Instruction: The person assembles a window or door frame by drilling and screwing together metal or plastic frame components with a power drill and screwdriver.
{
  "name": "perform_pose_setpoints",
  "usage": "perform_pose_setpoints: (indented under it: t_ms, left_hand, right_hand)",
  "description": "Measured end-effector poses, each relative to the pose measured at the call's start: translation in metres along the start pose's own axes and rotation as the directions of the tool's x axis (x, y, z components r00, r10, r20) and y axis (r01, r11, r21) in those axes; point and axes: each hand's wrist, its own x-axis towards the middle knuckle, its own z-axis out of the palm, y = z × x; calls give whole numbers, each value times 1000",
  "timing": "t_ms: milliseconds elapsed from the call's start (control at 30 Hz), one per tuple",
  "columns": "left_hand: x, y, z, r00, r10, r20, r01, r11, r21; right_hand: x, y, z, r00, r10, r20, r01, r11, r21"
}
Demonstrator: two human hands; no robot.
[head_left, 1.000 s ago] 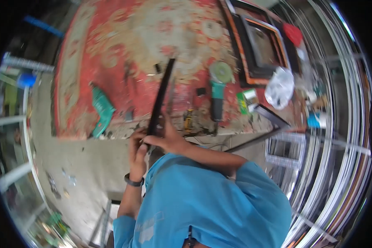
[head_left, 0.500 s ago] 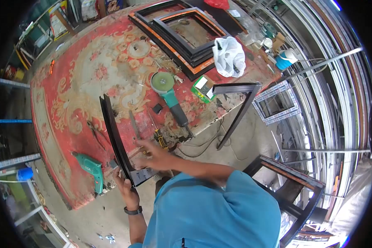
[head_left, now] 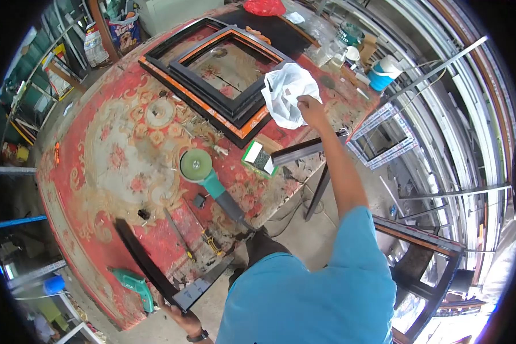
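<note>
At the bottom left, my left hand [head_left: 182,319] grips the corner of a black L-shaped frame piece [head_left: 146,261]. A grey, flat-faced short arm of that piece points right, and the long arm lies over the red carpet-covered table [head_left: 106,198]. My right hand [head_left: 311,110] is stretched far out to a white plastic bag [head_left: 286,94], fingers closed at its edge; part of the fingertips is hidden. Below the right arm lies another black angled frame piece [head_left: 297,152], partly covered by it. A green drill [head_left: 133,286] rests near my left hand.
An angle grinder [head_left: 212,186] lies mid-table beside a small green box [head_left: 259,157]. Screwdrivers [head_left: 180,235] are nearer me. Black and orange frames [head_left: 212,109] are stacked at the back. A blue and white container [head_left: 382,74] stands at the right edge; long profiles [head_left: 464,114] fill the right side.
My right hand has left the frame corner near my left hand and reached out to the plastic bag. The held frame piece has shifted down and left in view as the camera turned.
</note>
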Motion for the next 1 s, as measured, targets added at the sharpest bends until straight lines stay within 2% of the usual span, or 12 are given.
perform_pose_setpoints:
  t_ms: [333,367,400,500,533,600,700,767,867,900,967,1000]
  left_hand:
    - [-17,-28,2,958,-9,-288,40,994,103]
    - [-14,-33,1,957,-45,-287,59,997,41]
    - [-22,-30,1,945,-78,-316,81,997,-4]
    - [-21,-18,16,938,-82,-336,91,996,12]
    - [-26,-21,8,947,-91,-308,94,996,-3]
    - [-23,-28,8,933,-76,-351,87,996,13]
    - [-18,-23,22,923,-39,-383,55,998,30]
    - [-19,-22,25,922,-40,-385,53,998,25]
    - [-18,-23,24,922,-35,-385,44,999,14]
    - [-18,-23,25,925,-30,-378,37,999,12]
    - [-22,-28,10,920,-15,-392,24,1000,16]
    - [-25,-41,-1,920,-15,-391,17,1000,2]
  right_hand:
    - [60,76,29,974,44,220,-48,999,11]
    - [70,114,35,977,-32,212,55,993,-105]
    - [74,108,18,903,-60,425,315,764,-563]
    - [84,115,-2,964,57,261,-33,995,-97]
    - [81,97,-7,976,-85,200,98,994,-55]
    - [71,36,-9,987,-61,150,62,998,-3]
    - [55,-18,10,940,-104,325,34,976,213]
    - [19,-84,26,848,-238,475,37,918,395]
    - [-54,-178,46,650,-229,724,82,969,233]
    - [-86,-169,75,536,-320,782,-168,867,470]
    - [-130,-190,94,201,-306,931,30,951,306]
    - [-154,-197,95,173,-383,908,256,907,334]
